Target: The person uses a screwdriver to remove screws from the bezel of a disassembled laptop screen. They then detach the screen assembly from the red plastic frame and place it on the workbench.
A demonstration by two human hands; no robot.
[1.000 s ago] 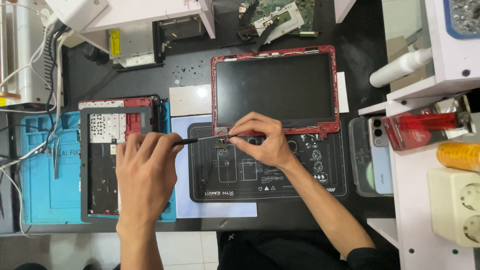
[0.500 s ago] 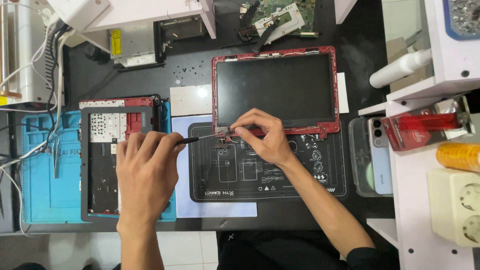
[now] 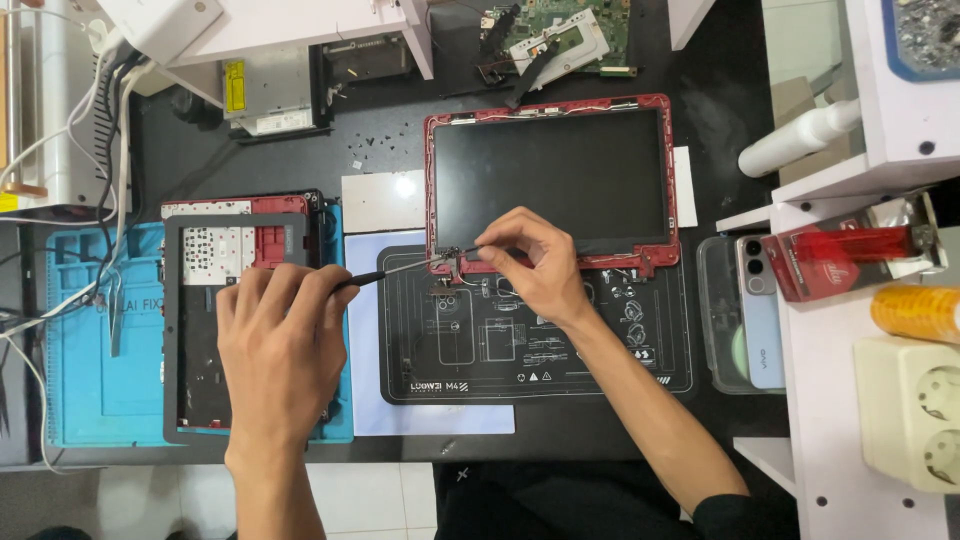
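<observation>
A laptop screen panel in a red frame (image 3: 552,180) lies face up on a black work mat (image 3: 540,340). My left hand (image 3: 280,350) grips a thin black-handled screwdriver (image 3: 395,270) whose tip reaches the lower left hinge corner (image 3: 447,262) of the frame. My right hand (image 3: 530,265) rests on the frame's bottom edge, fingertips pinching at that same hinge. The screw itself is too small to see.
A red laptop base with a grey bezel (image 3: 240,310) lies on a blue mat (image 3: 90,350) at left. A green circuit board (image 3: 560,30) sits at the back. A phone (image 3: 755,310), red box (image 3: 850,250), white bottle (image 3: 800,140) and socket strip (image 3: 915,410) stand at right.
My right hand's fingers have shifted slightly at the hinge corner. The screwdriver and my left hand stay almost where they were.
</observation>
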